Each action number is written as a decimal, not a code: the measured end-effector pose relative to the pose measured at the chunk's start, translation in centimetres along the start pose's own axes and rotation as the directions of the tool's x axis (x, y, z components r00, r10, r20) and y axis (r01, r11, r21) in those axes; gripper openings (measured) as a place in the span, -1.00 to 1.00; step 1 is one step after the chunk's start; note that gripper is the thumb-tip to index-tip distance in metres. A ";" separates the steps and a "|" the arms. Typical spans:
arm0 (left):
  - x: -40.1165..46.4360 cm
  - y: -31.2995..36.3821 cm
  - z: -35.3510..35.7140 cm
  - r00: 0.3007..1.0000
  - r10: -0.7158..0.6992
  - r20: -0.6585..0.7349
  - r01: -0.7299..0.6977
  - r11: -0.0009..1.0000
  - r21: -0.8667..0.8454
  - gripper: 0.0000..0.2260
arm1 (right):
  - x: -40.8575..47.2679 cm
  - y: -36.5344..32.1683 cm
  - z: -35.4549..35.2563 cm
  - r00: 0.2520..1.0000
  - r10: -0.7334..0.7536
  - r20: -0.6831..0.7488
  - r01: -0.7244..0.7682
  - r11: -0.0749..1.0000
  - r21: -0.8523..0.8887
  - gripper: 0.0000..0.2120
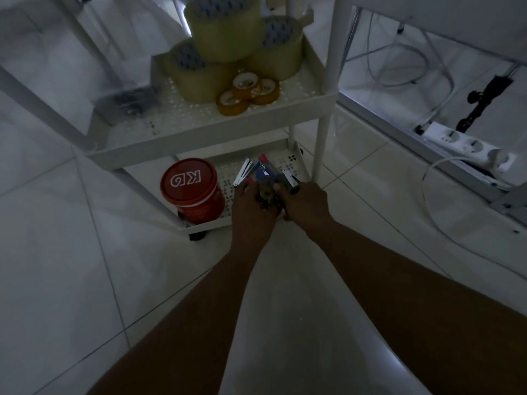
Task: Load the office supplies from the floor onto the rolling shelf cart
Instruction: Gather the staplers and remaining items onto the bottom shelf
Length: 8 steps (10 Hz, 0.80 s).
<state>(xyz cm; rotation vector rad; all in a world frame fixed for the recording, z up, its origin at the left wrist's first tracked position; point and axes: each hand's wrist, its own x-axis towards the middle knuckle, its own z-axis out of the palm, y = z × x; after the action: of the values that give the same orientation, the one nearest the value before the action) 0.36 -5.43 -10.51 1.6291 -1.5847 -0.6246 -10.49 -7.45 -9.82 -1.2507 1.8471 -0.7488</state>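
The white rolling shelf cart (199, 138) stands ahead on the tiled floor. Its middle shelf carries three big tape rolls (225, 32), three small tape rolls (248, 92) and a dark box (128, 102). On the bottom shelf stands a red tub (189, 186) with a white-lettered lid. Beside it, both hands meet over the bottom shelf's front edge. My left hand (251, 206) and my right hand (306, 201) together grip a bundle of staplers and coloured pens (265, 172). A small dark round item (267, 193) sits between my thumbs.
A white power strip (467, 146) with cables (439, 212) lies on the floor to the right, under a desk frame. A black clamp-like object (482, 101) hangs there. Bare white tiles extend to the left and toward me.
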 end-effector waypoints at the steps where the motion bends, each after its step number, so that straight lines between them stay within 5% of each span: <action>1: 1.2 0.0 -0.6 0.985 -0.122 0.122 0.139 0.980 -0.142 -0.53 | 0.9 -0.5 0.5 0.990 0.139 -0.016 -0.135 0.980 0.148 -0.58; 2: 1.4 -0.9 -0.7 0.974 -0.130 0.188 0.154 0.981 -0.117 -0.51 | 1.0 -0.7 0.8 0.993 0.116 0.004 -0.115 0.979 0.169 -0.85; 3: 0.4 -1.4 -0.6 0.982 -0.163 0.100 0.172 0.981 -0.090 -0.50 | 0.5 -0.6 0.7 0.996 0.078 -0.031 -0.072 0.984 0.164 -0.94; 4: -1.2 -1.0 -1.1 0.957 -0.280 -0.078 0.270 0.955 -0.120 -0.75 | 0.4 0.8 0.3 0.989 0.126 -0.073 -0.110 0.974 0.200 -0.84; 5: -3.4 -3.4 -1.8 0.816 -0.550 -0.177 0.511 0.830 -0.225 -0.94 | 0.5 2.7 -0.7 0.957 0.283 -0.056 -0.264 0.938 0.223 -0.84; 6: -4.6 -7.0 -3.7 0.526 -0.837 -0.151 0.748 0.539 -0.387 -0.79 | 0.4 3.3 -2.0 0.938 0.345 -0.022 -0.332 0.917 0.223 -0.69; 7: -3.8 -8.3 -6.4 0.477 -0.877 -0.059 0.786 0.456 -0.417 -0.60 | 0.5 2.7 -2.9 0.956 0.294 0.012 -0.290 0.934 0.210 -0.53; 8: -2.4 -7.8 -9.1 0.603 -0.797 -0.042 0.726 0.570 -0.384 -0.65 | 0.2 1.5 -4.1 0.952 0.286 0.105 -0.304 0.922 0.240 -0.61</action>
<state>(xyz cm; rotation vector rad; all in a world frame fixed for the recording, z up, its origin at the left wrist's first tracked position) 12.00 -1.95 -11.74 2.0040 -0.4776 -1.0536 -14.75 -6.86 -8.92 -0.8018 1.7674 -0.7370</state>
